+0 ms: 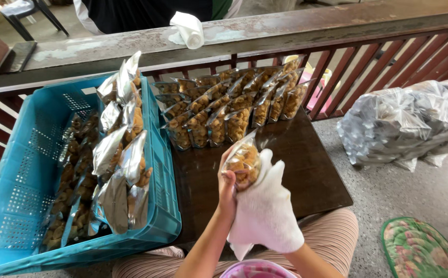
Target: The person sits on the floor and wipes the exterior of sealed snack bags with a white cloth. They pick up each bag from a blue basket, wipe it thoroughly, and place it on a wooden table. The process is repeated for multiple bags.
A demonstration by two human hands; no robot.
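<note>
- At the far left I see a blue plastic crate [23,170] with slotted walls, sitting partly on the dark wooden table [306,170]; it holds filled snack pouches [116,154] with silver backs, some standing against its right wall, others lying lower down on its floor.
- Just right of the crate, at the back of the table, rows of clear-fronted pouches [229,105] of golden-brown snacks stand upright, packed close together against the reddish railing [368,62].
- On the wide top rail above them lies a white rolled cloth [188,28]; a person in dark clothing stands behind it, only the torso showing.
- In front of the rows, over the middle of the table, my left hand [227,190], bare, is clenched on the left side of one snack pouch [243,162], fingers curled around its lower edge.
- My right hand [265,206], in a white cloth glove, cups the same pouch from below and from the right, grasping it; the pouch is held tilted above the table, clear of the standing rows.
- Beyond the table's right edge a big clear bag [404,123] stuffed with silvery empty pouches rests on the speckled floor.
- At the bottom right corner lies a green flowered cushion [422,249].
</note>
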